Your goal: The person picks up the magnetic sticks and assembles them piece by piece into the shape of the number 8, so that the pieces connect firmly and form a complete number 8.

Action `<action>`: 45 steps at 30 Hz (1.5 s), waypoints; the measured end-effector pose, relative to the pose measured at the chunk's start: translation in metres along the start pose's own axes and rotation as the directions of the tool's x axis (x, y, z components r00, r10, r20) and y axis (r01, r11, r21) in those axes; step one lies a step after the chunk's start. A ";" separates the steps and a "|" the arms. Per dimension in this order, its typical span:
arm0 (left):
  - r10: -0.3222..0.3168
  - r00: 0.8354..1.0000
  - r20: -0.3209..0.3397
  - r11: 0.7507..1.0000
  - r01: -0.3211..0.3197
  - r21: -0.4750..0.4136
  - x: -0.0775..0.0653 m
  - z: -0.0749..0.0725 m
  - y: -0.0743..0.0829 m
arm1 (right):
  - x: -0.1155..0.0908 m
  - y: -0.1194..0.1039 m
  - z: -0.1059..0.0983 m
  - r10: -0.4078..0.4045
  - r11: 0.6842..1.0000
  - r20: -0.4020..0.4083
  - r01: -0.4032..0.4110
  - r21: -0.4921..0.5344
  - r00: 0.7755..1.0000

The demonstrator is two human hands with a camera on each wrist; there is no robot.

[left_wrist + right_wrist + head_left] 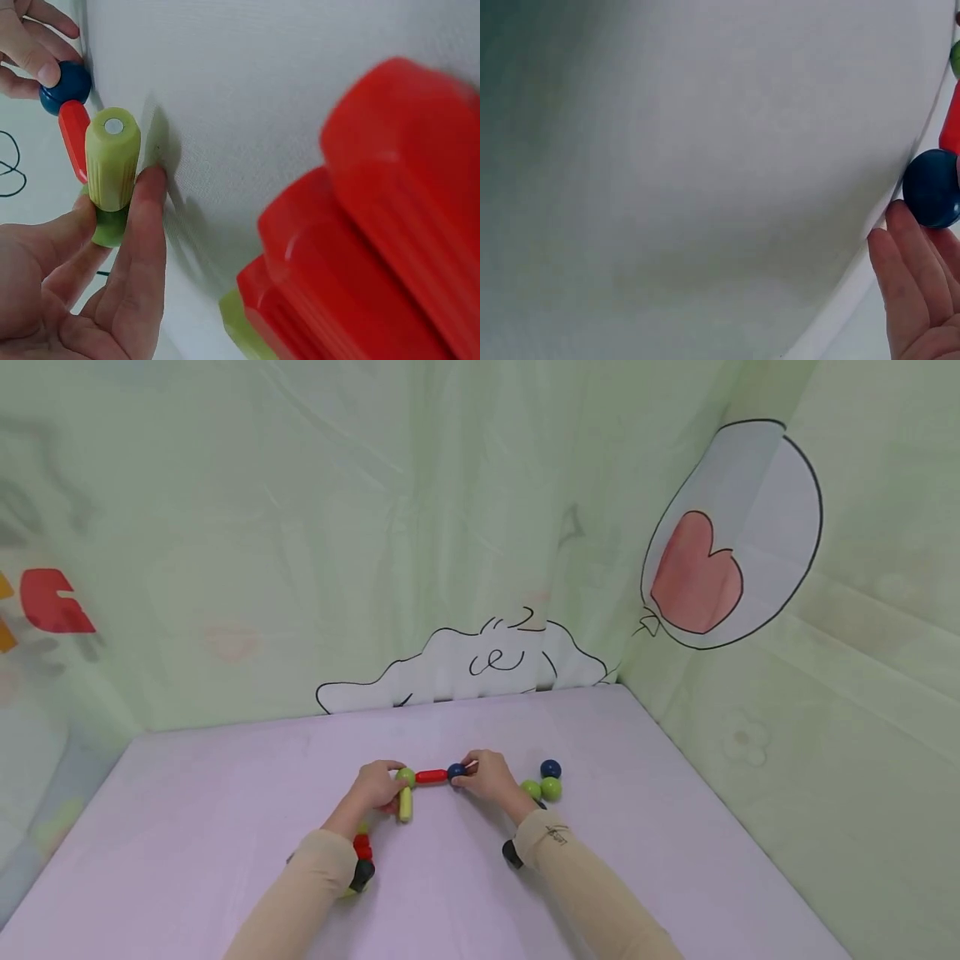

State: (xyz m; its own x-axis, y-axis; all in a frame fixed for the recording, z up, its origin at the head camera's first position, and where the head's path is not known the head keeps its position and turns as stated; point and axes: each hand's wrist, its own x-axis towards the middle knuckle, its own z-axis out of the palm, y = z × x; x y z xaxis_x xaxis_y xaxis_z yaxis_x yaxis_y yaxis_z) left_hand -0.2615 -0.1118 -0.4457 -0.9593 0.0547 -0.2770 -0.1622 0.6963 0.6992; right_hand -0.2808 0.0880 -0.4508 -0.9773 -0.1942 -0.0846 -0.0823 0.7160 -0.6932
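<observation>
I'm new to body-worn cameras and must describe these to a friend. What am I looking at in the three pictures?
There is no machine here, just a person's two bare hands. The wide picture comes from a camera worn on the head, looking forward and down. The others come from cameras on each wrist, so nearby pieces look large in the left wrist view.

The left hand holds a green ball, with a yellow-green rod against it. The right hand pinches a dark blue ball. A red rod spans the two balls.

On the pale surface, another blue ball and two more green balls lie to the right. Red pieces lie by the left forearm, and a black piece beside the right sleeve.
</observation>
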 end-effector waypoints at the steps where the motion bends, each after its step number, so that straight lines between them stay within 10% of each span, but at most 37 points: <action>1: -0.004 1.000 0.002 1.000 0.004 0.002 -0.001 0.000 0.001 | 0.000 0.000 0.000 0.002 1.000 -0.001 -0.002 0.000 1.000; 24: -0.064 0.997 -0.044 0.997 0.066 0.046 -0.010 0.000 0.014 | -0.013 0.010 -0.038 -0.046 0.998 -0.079 0.049 0.031 0.996; 45: -0.003 0.998 -0.061 0.992 0.011 0.129 -0.010 0.002 0.012 | -0.073 0.034 -0.075 -0.175 0.984 -0.079 0.176 0.014 0.981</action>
State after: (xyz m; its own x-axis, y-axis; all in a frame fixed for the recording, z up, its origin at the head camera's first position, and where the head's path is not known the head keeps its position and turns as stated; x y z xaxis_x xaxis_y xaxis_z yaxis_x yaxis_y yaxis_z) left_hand -0.2532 -0.1025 -0.4362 -0.9712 0.0089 -0.2381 -0.1413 0.7833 0.6054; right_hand -0.2272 0.1768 -0.4150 -0.9602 -0.2627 0.0945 -0.2505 0.6615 -0.7069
